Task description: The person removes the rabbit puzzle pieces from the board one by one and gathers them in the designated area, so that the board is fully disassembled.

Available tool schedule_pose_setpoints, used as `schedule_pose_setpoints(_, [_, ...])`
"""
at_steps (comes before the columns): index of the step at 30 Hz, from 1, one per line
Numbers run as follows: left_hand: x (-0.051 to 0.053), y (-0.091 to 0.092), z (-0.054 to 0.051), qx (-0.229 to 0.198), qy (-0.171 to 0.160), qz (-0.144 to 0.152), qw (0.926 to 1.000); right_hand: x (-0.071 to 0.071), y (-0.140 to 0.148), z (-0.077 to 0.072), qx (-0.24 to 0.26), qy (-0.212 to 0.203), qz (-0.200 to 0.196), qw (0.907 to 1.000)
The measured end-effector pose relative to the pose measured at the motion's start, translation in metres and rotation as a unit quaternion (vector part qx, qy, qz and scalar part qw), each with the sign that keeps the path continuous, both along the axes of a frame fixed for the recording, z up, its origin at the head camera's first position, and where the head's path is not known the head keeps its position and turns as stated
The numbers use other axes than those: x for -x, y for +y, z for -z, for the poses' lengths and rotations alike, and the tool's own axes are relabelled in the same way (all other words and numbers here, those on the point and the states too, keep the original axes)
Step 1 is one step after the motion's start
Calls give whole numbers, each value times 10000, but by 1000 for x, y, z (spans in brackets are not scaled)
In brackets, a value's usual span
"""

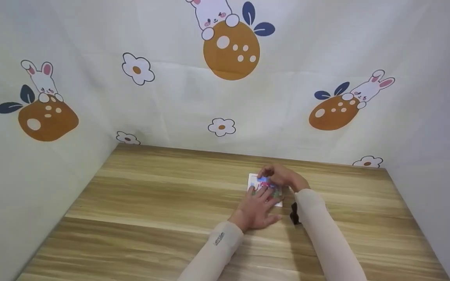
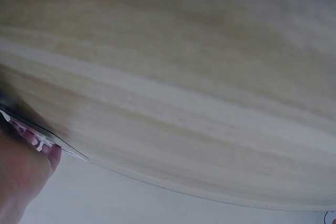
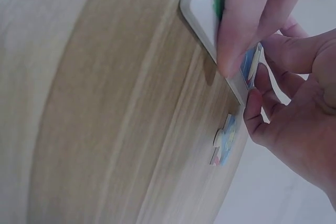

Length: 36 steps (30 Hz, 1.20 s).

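Note:
A small picture board with a white border lies on the table, its coloured picture partly covered by both hands. Spread over its lower part, the left hand rests with extended fingers; the right wrist view shows fingers of it on the white board. At the board's upper right, the right hand bends over the picture. Between its thumb and fingers, the right hand pinches a thin blue piece at the board's edge. In the left wrist view, the left hand shows at the lower left corner.
A loose puzzle piece lies on the wood-grain table beside the board in the right wrist view. A black object shows next to the right sleeve. Pale patterned cloth stands behind and on both sides of the table.

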<state>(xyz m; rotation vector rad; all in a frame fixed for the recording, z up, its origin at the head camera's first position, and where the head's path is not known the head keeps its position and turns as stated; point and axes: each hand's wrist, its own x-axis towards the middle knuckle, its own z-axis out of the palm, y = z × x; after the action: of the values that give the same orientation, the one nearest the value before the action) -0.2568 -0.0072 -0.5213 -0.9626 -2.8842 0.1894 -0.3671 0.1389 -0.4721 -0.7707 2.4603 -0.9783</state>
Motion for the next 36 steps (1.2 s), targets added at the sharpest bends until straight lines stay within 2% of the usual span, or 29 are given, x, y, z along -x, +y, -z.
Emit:
schedule_pose_setpoints(9, [-1,0,-7,30,-30,15,10000,-2,-1,-5,146,225,-91,9996])
schedule_pose_setpoints(17, [-1,0,-5,-14,-202,-31,9998,-4,6,-8,471,335,462,9973])
schedule_pose_setpoints(23, [0,0,1,-78,-4,23,10000,-2,23,-16,687,553,662,9939])
schedule_pose_setpoints(26, [0,-1,4,-118,134,53,9998,-1,35,-20,587,640,644,9941])
schedule_pose_setpoints(31, [0,-1,5,-134,166,48,9998,2,54,-26,271,781,580,9949])
schedule_pose_setpoints(36, [-1,-1,4,-72,173,47,9998,4,72,-30,154,652,838,9942])
